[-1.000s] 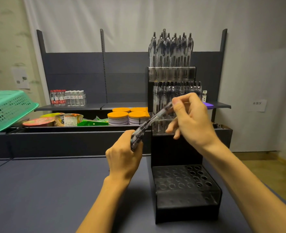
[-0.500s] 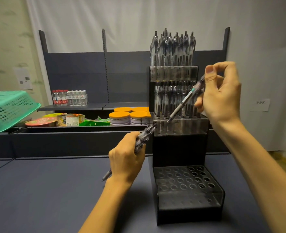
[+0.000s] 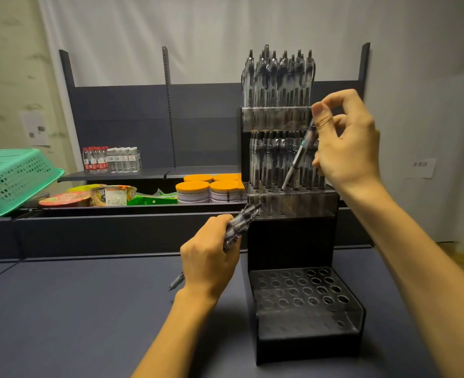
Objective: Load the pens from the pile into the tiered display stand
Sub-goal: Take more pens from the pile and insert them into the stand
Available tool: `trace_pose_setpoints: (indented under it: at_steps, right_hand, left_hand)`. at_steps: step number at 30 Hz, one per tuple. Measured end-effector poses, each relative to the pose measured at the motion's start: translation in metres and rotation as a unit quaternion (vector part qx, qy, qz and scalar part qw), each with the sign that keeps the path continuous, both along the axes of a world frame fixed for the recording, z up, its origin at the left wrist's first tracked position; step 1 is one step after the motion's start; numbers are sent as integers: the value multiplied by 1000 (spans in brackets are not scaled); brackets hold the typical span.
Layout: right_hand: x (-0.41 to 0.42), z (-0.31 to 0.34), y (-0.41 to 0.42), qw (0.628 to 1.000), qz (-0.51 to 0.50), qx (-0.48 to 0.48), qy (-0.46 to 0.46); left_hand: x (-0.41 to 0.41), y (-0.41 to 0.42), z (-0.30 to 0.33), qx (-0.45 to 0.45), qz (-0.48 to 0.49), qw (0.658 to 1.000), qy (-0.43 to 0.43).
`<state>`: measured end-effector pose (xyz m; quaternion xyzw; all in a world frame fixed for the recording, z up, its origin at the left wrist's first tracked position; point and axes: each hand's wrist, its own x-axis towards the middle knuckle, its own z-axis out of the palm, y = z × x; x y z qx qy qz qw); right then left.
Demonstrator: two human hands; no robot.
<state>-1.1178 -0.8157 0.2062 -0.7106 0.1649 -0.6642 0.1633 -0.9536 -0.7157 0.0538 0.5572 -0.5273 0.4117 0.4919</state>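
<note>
Right hand [image 3: 345, 140] is pinching one pen [image 3: 297, 159] near its top between thumb and fingers, tip angled down-left and sitting right at a hole in the front row of the stand's [image 3: 291, 241] middle tier. Left hand [image 3: 209, 257] is wrapped around a bundle of spare pens [image 3: 239, 225], held just left of the stand, with one tip poking out below the wrist. Top tier looks packed, middle tier is mostly full, and the bottom tier [image 3: 301, 293] near the person has all its holes open, so I'd say there's a good chunk of loading left. The risky bit, as far as I can judge: the pen is coming in tilted, not upright, so the tip could catch the hole's edge or slip into the wrong hole. It's also squeezed in right beside the pens already standing there, so pushing it sideways could knock the neighbours crooked. The stand is tall and narrow, so a hard shove near the top might rock it. And that left-hand bundle is close to the stand's left side; a loose grip could drop a pen onto the table [image 3: 75, 309]. Behind it all there's a shelf [image 3: 149, 173] with bottles [image 3: 111, 159], tubs [image 3: 206, 189] and a green basket [image 3: 12, 178].
</note>
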Motion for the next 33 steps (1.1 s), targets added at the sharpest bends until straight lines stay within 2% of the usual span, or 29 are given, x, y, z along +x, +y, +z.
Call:
trace_pose_setpoints:
  at_steps: [7, 12, 16, 22, 29, 31, 33]
  right_hand:
    - [10, 8, 1, 997, -28, 16, 74]
    - [13, 10, 3, 994, -64, -26, 86]
    - [15, 10, 5, 986, -70, -76, 133]
    - [14, 2, 2, 973, -105, -85, 187]
    - [10, -13, 6, 985, -54, -68, 150]
    - [9, -20, 13, 986, -5, -58, 157]
    - [8, -27, 20, 976, 68, -32, 207]
  left_hand:
    - [0, 0, -1, -1, -5, 1000, 4]
    - [0, 0, 0, 4, -14, 1000, 5]
    - [1, -1, 0, 5, -14, 1000, 3]
    - [1, 0, -1, 10, -19, 1000, 6]
    - [1, 0, 0, 10, -15, 1000, 7]
    - [2, 0, 0, 11, -12, 1000, 10]
    - [2, 0, 0, 11, -12, 1000, 11]
